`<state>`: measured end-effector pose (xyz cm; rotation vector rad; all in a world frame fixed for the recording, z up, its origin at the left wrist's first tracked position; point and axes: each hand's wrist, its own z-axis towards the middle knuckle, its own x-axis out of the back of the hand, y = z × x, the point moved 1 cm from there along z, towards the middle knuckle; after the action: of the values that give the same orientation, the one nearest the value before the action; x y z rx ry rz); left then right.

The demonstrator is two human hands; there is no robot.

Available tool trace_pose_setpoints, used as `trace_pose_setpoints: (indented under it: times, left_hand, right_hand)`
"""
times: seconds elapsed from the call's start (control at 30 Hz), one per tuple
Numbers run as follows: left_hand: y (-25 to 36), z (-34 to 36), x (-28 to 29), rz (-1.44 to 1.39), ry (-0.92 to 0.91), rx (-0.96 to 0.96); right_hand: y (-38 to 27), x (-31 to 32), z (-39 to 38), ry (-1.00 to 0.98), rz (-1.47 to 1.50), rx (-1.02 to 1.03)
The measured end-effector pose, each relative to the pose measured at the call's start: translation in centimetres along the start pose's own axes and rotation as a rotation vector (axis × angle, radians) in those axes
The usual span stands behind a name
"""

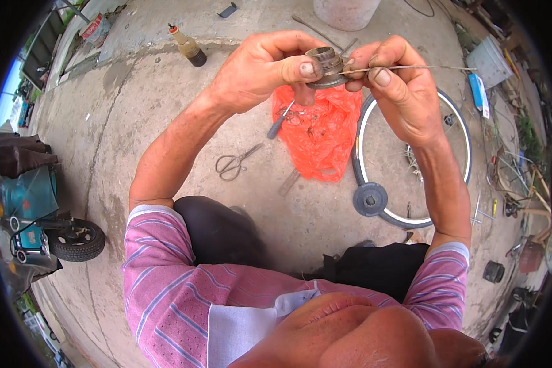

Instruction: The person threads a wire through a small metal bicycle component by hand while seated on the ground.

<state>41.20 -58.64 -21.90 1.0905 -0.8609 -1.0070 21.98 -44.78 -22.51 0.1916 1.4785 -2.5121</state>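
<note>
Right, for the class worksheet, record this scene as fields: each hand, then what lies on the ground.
Left hand: holding a stepped round metal part
Right hand: pinching a thin rod, one end at the part
Ground, centre: red plastic bag
At bag's left: screwdriver, scissors
Right of bag: bicycle wheel, dark disc overlapping its edge
Upper left: bottle

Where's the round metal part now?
In the head view, the round metal part is near the top, right of centre, held in the left hand, beside the thin rod in the right hand, above the red bag.
</note>
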Motion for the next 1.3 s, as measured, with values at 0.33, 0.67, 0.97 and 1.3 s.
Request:
trace_pose_setpoints:
  times: [0.33,0.67,0.97,1.3]
  left_hand:
    - [0.0,0.3,0.2,-0.004,-0.023,-0.103]
    - [-0.3,0.5,0.1,-0.050,-0.039,-0.089]
    - [-0.4,0.5,0.2,-0.044,-0.064,-0.077]
    - [-0.7,0.6,0.2,-0.067,-0.068,-0.064]
  right_hand:
    - [-1.8,-0.3,-0.1,0.158,-0.209,0.094]
    - [-1.9,-0.9,-0.4,0.139,-0.386,0.160]
    - [-1.7,-0.9,-0.4,0.124,-0.522,0.187]
    - [-1.7,-0.9,-0.4,0.108,-0.503,0.144]
